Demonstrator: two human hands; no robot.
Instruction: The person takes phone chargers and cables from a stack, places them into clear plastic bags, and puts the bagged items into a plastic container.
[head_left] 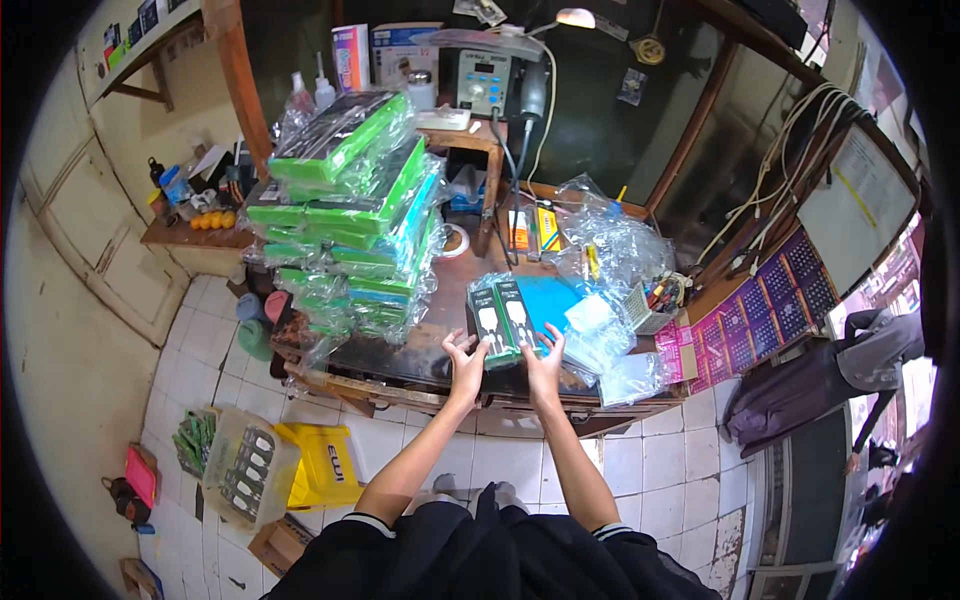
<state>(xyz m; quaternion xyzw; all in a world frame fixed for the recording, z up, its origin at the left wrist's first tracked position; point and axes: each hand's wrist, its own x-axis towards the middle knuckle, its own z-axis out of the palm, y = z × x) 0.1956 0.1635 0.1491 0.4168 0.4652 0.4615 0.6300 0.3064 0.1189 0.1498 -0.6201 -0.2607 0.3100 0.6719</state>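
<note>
Two slim black-and-green boxes (504,318) lie side by side in clear plastic wrap near the front edge of the dark wooden desk (430,340). White and dark shapes are printed on them. My left hand (466,362) is at their near left corner, its thumb against the wrap and its fingers spread out to the left. At the near right corner, my right hand (543,368) touches the wrap with its thumb, fingers apart. Left of my hands rises a tall stack of green-and-black plastic-wrapped packs (345,220). A blue sheet (548,302) lies just right of the boxes.
Clear plastic bags (615,240) pile up at the back right, with flat clear sleeves (598,335) nearer. A hot-air soldering station (484,82) stands on a raised shelf. On the floor are an open bin of packs (250,470) and a yellow container (322,466). Another person (830,380) is at far right.
</note>
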